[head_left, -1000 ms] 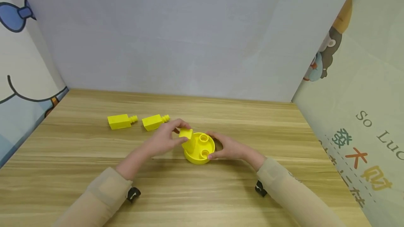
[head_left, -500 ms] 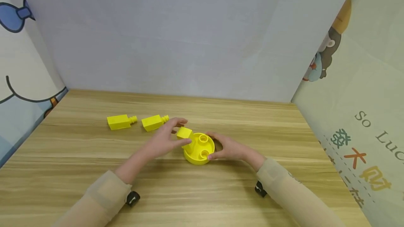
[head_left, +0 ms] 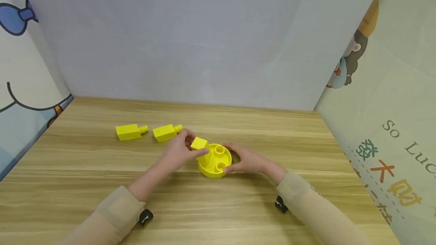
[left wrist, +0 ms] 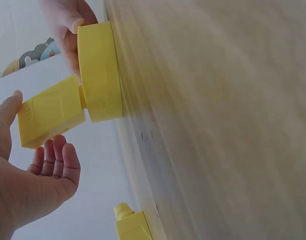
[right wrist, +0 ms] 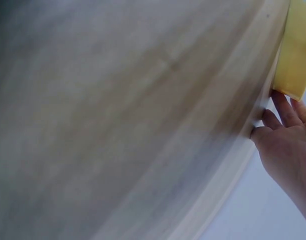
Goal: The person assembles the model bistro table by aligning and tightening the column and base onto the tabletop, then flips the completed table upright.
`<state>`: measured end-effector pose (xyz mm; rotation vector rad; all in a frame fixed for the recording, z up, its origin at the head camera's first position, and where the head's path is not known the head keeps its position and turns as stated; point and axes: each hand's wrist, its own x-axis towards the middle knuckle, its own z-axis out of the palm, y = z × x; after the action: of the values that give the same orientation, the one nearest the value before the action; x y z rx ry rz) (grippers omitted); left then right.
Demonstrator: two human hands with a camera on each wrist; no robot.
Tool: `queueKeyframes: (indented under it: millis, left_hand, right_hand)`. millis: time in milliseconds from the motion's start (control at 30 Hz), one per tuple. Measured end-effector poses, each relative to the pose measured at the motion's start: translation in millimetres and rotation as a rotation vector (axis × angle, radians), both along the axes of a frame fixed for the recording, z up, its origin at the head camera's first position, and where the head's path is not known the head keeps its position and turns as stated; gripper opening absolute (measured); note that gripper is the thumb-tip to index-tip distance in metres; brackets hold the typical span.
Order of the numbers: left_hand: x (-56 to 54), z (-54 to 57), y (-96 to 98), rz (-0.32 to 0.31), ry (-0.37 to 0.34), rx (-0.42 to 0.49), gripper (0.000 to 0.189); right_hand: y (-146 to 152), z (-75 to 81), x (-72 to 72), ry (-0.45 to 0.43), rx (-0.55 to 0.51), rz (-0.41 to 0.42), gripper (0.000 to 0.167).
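A round yellow dish (head_left: 214,174) with raised ring sockets lies on the wooden table in front of me. On its left side stands a yellow square screw-in leg (head_left: 199,144), leaning outward, its narrow end at the dish; the thread itself is hidden. My left hand (head_left: 178,152) pinches this leg between thumb and fingers near its outer end, as the left wrist view shows on the leg's block (left wrist: 52,112). With thumb and fingers round the dish's right rim, my right hand (head_left: 248,158) holds the dish. Two ring sockets are visible inside it.
Two more yellow screw-in legs, a near one (head_left: 165,132) and a farther-left one (head_left: 129,131), lie on the table (head_left: 218,211) with threaded ends pointing right. A pale cloth wall (head_left: 204,41) rises behind the table, with printed cloths at both sides.
The leg has turned a little about its length. My left fingers came away from it half a second ago and have closed in on it again. The right hand and dish stay put.
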<state>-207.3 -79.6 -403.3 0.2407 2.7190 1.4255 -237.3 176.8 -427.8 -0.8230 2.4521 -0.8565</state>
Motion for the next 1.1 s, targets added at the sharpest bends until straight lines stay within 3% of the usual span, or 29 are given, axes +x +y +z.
queueKeyframes:
  millis: [133,367,533,700,833,1100]
  left_hand:
    - [-1.8,0.8,-1.6,-0.053,0.034,-0.01,0.053]
    - [-8.0,0.4,-6.3,-0.205,0.153,-0.052,0.043]
    - [-12.3,1.4,-7.9,-0.279,0.149,-0.017,0.041]
    - [-12.8,3.6,-9.3,-0.309,0.119,0.0,0.04]
    - [-11.1,2.9,-7.0,-0.269,0.1,-0.014,0.048]
    - [-3.9,0.3,13.0,-0.004,0.026,0.034,0.078]
  right_hand:
    - [-0.9,-0.1,-0.2,-0.006,-0.002,-0.004,0.088]
    - [-1.6,0.8,-0.4,-0.009,-0.003,-0.009,0.086]
    - [-1.0,-0.3,-0.6,-0.005,0.004,-0.01,0.087]
    - [-0.9,-0.8,-0.7,-0.005,0.006,-0.01,0.087]
    - [-1.1,-0.9,-0.3,0.005,0.004,-0.005,0.086]
    - [-0.9,-2.0,0.0,0.002,-0.027,-0.001,0.083]
